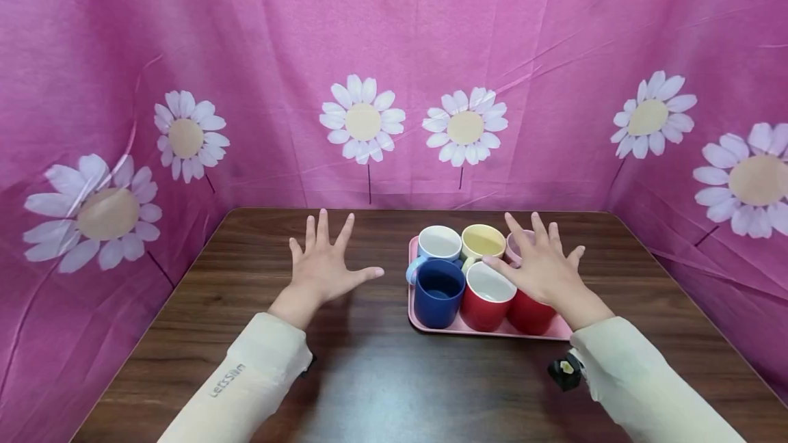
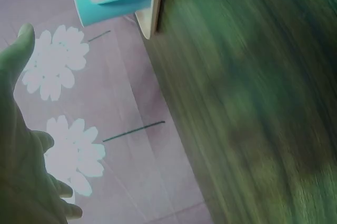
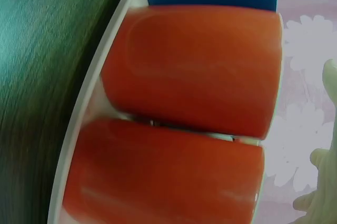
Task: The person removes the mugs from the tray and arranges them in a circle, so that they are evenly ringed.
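Observation:
On the left, my left hand (image 1: 321,269) hovers over the table with its fingers spread, holding nothing. My right hand (image 1: 544,272) is spread above the right part of a pink tray (image 1: 458,329), its fingers straight and nothing in them. Two rows of mugs stand upright on this tray. In front are a dark blue mug (image 1: 438,296), a red mug with a white inside (image 1: 486,299) and another red mug (image 1: 531,313), partly hidden by the right hand. Behind stand a light blue mug (image 1: 440,243), a yellow mug (image 1: 483,241) and a pink mug (image 1: 512,246), largely covered by that hand.
The brown wooden table (image 1: 357,374) extends around the tray on all sides. A pink curtain (image 1: 277,39) with printed daisies hangs behind the table and along both its sides. A small black device (image 1: 565,371) is at the right wrist.

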`<state>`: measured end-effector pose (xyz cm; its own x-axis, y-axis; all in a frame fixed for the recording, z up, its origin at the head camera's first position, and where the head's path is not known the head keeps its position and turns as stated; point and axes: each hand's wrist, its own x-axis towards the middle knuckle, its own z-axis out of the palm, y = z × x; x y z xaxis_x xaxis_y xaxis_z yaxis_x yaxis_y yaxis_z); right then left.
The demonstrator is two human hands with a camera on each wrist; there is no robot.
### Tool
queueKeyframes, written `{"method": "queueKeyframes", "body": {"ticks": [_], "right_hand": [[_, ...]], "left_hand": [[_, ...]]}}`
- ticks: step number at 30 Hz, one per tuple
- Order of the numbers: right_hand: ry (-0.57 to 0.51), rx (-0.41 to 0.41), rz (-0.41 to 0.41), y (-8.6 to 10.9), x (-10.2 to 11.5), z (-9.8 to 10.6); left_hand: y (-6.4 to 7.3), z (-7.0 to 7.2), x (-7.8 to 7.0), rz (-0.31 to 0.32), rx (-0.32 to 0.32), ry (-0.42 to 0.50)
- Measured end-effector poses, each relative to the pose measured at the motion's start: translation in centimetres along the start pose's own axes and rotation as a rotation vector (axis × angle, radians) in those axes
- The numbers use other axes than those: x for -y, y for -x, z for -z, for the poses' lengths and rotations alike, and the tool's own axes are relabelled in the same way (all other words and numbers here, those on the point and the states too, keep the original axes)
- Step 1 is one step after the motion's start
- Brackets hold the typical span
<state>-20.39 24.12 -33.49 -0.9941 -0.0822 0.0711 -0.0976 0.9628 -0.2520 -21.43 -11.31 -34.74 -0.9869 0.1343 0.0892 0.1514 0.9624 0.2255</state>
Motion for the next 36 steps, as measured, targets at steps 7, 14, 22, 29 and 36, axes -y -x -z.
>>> {"method": "queueKeyframes", "body": {"ticks": [7, 14, 22, 29, 36], "right_hand": [[-0.026, -0.018, -0.022, 0.0, -1.1, 0.2], [-0.04, -0.015, -0.046, -0.1, -2.1, 0.7], [-0.059, 0.013, -0.081, -0.1, -3.7, 0.9], [-0.07, 0.004, -0.102, -0.1, -4.9, 0.8], [-0.062, -0.003, -0.119, 0.0, -6.2, 1.0]], "left_hand": [[0.0, -0.1, -1.3, -0.031, 0.01, 0.002], [0.0, -0.3, -2.7, -0.051, 0.028, -0.007], [0.1, -0.5, -5.0, -0.093, 0.031, -0.006], [0.2, -0.8, -6.5, -0.117, 0.052, 0.013], [0.3, -1.4, -7.7, -0.167, 0.042, 0.055]]}}
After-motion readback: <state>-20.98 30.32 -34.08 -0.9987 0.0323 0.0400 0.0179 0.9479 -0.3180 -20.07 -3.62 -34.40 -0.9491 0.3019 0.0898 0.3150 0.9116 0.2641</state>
